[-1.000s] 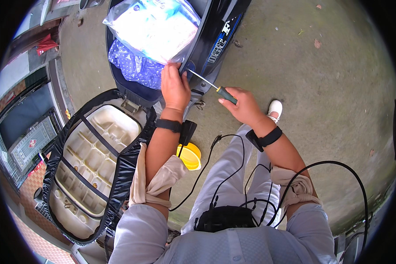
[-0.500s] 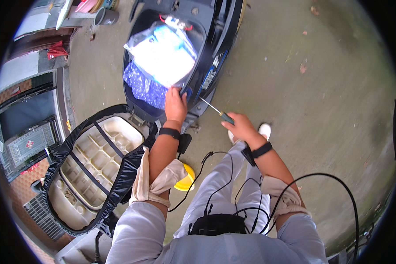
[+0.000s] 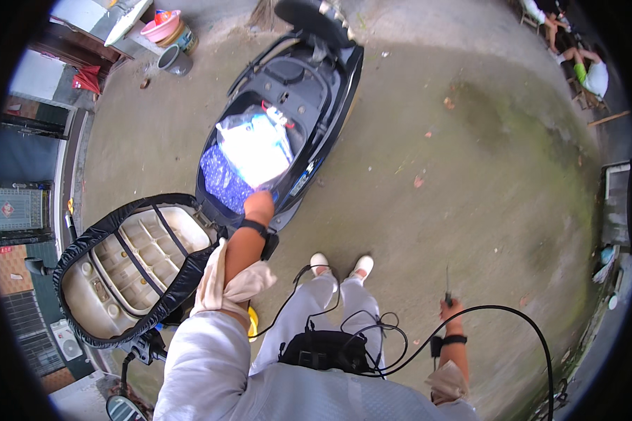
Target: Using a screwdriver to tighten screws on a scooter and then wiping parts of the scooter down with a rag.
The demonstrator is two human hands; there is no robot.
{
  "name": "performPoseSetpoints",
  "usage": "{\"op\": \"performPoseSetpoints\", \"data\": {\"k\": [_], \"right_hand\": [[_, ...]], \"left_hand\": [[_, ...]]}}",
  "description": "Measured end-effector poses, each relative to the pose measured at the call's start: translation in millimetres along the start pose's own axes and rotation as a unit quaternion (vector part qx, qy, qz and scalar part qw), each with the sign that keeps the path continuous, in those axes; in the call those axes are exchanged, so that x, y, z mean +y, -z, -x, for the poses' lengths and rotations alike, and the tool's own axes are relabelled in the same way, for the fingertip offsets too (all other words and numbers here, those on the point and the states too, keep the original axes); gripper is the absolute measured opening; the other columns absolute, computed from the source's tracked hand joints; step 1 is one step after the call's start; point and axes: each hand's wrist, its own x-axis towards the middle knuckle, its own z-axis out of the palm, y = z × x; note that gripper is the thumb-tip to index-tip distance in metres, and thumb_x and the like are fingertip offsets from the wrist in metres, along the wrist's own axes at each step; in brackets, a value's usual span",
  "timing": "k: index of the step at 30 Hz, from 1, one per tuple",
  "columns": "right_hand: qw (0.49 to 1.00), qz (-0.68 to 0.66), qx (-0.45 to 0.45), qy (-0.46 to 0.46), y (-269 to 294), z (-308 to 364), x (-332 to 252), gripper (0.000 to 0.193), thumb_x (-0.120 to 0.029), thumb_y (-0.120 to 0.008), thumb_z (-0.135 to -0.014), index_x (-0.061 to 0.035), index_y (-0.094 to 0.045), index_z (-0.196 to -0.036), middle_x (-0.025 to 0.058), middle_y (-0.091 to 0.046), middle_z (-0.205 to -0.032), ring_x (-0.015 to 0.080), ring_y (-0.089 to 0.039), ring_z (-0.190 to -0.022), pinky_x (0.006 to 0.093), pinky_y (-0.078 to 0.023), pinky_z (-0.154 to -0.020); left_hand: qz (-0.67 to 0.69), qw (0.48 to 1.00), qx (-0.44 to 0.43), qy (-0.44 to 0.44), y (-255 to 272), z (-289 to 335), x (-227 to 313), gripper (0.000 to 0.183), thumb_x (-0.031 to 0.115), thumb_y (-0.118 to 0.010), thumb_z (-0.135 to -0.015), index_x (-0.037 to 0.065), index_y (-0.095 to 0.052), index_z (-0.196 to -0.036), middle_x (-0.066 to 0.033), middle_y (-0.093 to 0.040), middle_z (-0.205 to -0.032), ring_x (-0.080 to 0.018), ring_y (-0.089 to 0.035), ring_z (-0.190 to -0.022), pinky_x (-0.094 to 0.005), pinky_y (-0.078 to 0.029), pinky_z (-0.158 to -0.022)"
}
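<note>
And there's the right hand [image 3: 453,313], out low on the person's right, fingers curled tight around one screwdriver [image 3: 449,295]! The handle sits inside the grip, the thin shaft pokes out beyond the fingers, pointing away from the body, over the concrete ground [image 3: 414,210] and well apart from the scooter [image 3: 295,74].

Over to the left hand [image 3: 258,205]: it's up at the near right corner of the scooter's open compartment [image 3: 299,146], just beside a clear bag [image 3: 256,153] of bright white contents. How far those fingers are closed, I cannot tell; their tips are hidden.

Count them up: one scooter, one seat [image 3: 123,270] flipped open with two straps [image 3: 137,261] across its underside, two bundles in the compartment, the clear bag and a purple-blue speckled one [image 3: 222,181]. Two white shoes [image 3: 362,266], two dark wristbands [image 3: 455,339], and one yellow container [image 3: 253,324] half hidden by the left arm!
</note>
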Motion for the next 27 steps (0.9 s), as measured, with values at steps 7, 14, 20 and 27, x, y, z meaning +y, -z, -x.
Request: {"op": "performPoseSetpoints", "data": {"k": [7, 14, 20, 27], "right_hand": [[0.974, -0.151, -0.081, -0.15, 65.6, 50.0, 17.2, 0.005, -0.003, -0.056, -0.082, 0.0024, -0.057, -0.083, 0.011, -0.059, -0.063, 0.0201, -0.058, -0.043, 0.032, -0.044, -0.035], [0.988, -0.129, -0.054, -0.07, 175.5, -63.3, -29.0, 0.018, -0.016, -0.063, -0.084, 0.0016, -0.058, -0.084, 0.0087, -0.058, -0.061, 0.018, -0.055, -0.041, 0.0305, -0.042, -0.035], [0.989, -0.145, -0.016, 0.027, 252.7, -185.5, -142.3, 0.015, -0.011, -0.064, -0.083, 0.0017, -0.058, -0.088, 0.0067, -0.057, -0.061, 0.0152, -0.054, -0.041, 0.0295, -0.04, -0.035], [0.979, -0.174, -0.083, 0.061, 325.0, -259.7, -244.9, 0.019, -0.013, -0.066, -0.082, 0.0012, -0.059, -0.092, 0.004, -0.057, -0.064, 0.0129, -0.052, -0.043, 0.0265, -0.041, -0.039]], "left_hand": [[0.086, 0.995, 0.046, 0.009, 10.3, 58.7, -47.7, 0.022, 0.022, -0.054, -0.082, 0.006, -0.07, -0.081, -0.0188, -0.066, -0.09, -0.0355, -0.064, -0.087, -0.0444, -0.051, -0.077], [0.163, 0.966, -0.054, 0.195, -43.0, 123.6, -78.5, 0.024, 0.021, -0.06, -0.073, 0.003, -0.07, -0.085, -0.021, -0.066, -0.095, -0.0362, -0.063, -0.092, -0.0415, -0.051, -0.081], [0.301, 0.907, -0.109, 0.272, -93.9, 109.6, -57.1, 0.017, 0.02, -0.066, -0.07, 0.004, -0.069, -0.074, -0.0164, -0.068, -0.079, -0.0295, -0.066, -0.077, -0.0371, -0.053, -0.071], [0.276, 0.956, -0.045, 0.091, -22.1, 5.6, 95.5, 0.023, 0.026, -0.058, -0.074, 0.004, -0.064, -0.071, -0.0183, -0.065, -0.077, -0.0346, -0.063, -0.078, -0.0425, -0.051, -0.067]]}}
